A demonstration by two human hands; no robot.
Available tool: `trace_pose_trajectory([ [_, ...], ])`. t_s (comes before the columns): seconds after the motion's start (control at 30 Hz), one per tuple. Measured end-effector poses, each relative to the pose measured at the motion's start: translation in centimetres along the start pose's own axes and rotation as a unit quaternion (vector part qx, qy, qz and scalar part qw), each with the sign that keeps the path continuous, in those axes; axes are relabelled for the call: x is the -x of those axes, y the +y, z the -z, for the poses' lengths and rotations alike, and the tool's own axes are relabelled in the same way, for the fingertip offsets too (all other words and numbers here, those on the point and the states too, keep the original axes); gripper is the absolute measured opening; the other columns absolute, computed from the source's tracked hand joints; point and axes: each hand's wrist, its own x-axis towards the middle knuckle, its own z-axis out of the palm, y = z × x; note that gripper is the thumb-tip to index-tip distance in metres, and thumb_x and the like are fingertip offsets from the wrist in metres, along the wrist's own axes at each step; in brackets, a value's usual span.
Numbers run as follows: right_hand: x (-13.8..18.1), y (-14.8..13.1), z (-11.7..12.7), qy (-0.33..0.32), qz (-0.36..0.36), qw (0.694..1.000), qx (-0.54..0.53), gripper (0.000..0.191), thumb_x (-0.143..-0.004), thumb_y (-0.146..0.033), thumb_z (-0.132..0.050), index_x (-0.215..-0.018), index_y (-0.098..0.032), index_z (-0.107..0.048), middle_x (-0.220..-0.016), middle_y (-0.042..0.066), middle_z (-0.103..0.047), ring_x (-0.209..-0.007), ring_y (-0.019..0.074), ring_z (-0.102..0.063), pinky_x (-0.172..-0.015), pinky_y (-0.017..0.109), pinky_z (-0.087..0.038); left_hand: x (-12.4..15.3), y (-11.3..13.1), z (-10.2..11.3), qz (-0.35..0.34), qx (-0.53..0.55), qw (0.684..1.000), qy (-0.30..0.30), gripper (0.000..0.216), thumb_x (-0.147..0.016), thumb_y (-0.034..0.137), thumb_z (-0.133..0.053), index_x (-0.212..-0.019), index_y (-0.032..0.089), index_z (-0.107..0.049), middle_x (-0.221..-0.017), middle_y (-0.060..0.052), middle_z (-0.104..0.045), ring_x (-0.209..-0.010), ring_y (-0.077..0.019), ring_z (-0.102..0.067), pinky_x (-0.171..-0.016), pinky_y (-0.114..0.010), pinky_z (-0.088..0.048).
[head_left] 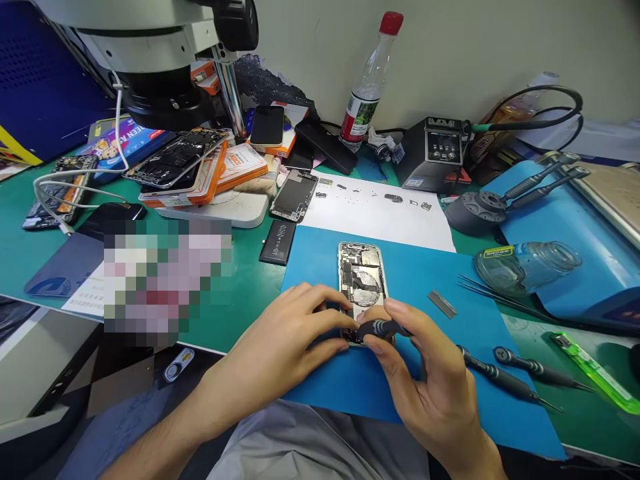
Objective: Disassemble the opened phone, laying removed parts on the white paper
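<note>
An opened phone lies on the blue mat, its inner boards and round charging coil exposed. My left hand holds it by the lower left side, thumb and fingertips pressed at the edge and over the lower inside. Between the thumb and fingers of my right hand is a dark screwdriver, over the phone's lower end; its tip is hidden. To the right of the phone lies a small grey metal blade. Two more screwdrivers, one nearer and one farther, rest beside my right hand.
Small parts lie on a white sheet behind the phone. A battery and a screen are at left. A glass jar, tweezers and a green cutter stand right. A microscope overhangs the left side.
</note>
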Motion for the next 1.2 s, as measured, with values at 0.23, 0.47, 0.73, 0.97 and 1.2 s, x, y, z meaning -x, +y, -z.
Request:
trace_pose_trajectory([
  [0.23, -0.4, 0.0, 0.0, 0.014, 0.034, 0.996, 0.084, 0.098, -0.089, -0.002, -0.086, -0.171, -0.031, -0.041, -0.118, 0.005, -0.084, -0.092, 0.0231, -0.084, -0.075, 0.036, -0.073, 0.1, 0.0, 0.0, -0.001, 0.007, 1.000, 0.001, 0.015, -0.114, 0.029, -0.064, -0.127, 0.027, -0.073, -0.141, -0.001, -0.070, -0.123, -0.0212, -0.065, -0.107, -0.038, -0.049],
  [0.47, -1.0, -0.4, 0.1, -0.015, 0.041, 0.999, 0.014, 0.078, -0.096, 0.004, -0.069, -0.166, -0.026, -0.048, -0.120, 0.007, -0.084, -0.101, 0.0232, -0.083, -0.081, 0.037, -0.071, -0.1, 0.1, 0.1, 0.004, 0.003, 1.000, -0.005, 0.014, -0.113, 0.027, -0.067, -0.126, 0.026, -0.073, -0.141, -0.001, -0.070, -0.123, -0.0223, -0.065, -0.107, -0.039, -0.049],
  [0.73, -0.6, -0.1, 0.1, -0.037, 0.021, 0.999, -0.023, 0.069, -0.099, 0.001, -0.057, -0.162, -0.026, -0.048, -0.129, 0.010, -0.081, -0.117, 0.0269, -0.080, -0.091, 0.048, -0.071, 0.1, 0.1, 0.1, 0.004, 0.003, 1.000, -0.004, 0.013, -0.113, 0.026, -0.066, -0.124, 0.026, -0.073, -0.142, -0.001, -0.070, -0.124, -0.0225, -0.065, -0.108, -0.040, -0.050],
  [0.97, 0.0, 0.2, 0.1, -0.005, 0.036, 0.999, 0.015, 0.079, -0.096, 0.004, -0.058, -0.168, -0.023, -0.043, -0.162, 0.015, -0.062, -0.151, 0.0301, -0.062, -0.113, 0.053, -0.064, 0.1, 0.0, 0.0, -0.001, 0.010, 1.000, 0.001, 0.015, -0.113, 0.026, -0.066, -0.126, 0.028, -0.072, -0.145, 0.000, -0.069, -0.126, -0.0218, -0.064, -0.111, -0.040, -0.049],
  [1.2, 0.0, -0.2, 0.3, -0.007, 0.032, 0.999, -0.004, 0.078, -0.096, 0.004, -0.056, -0.168, -0.023, -0.045, -0.159, 0.015, -0.066, -0.144, 0.0297, -0.068, -0.106, 0.051, -0.067, 0.1, 0.0, -0.1, -0.004, 0.011, 1.000, 0.007, 0.017, -0.113, 0.026, -0.066, -0.129, 0.029, -0.071, -0.145, -0.002, -0.069, -0.127, -0.0234, -0.065, -0.111, -0.043, -0.051],
])
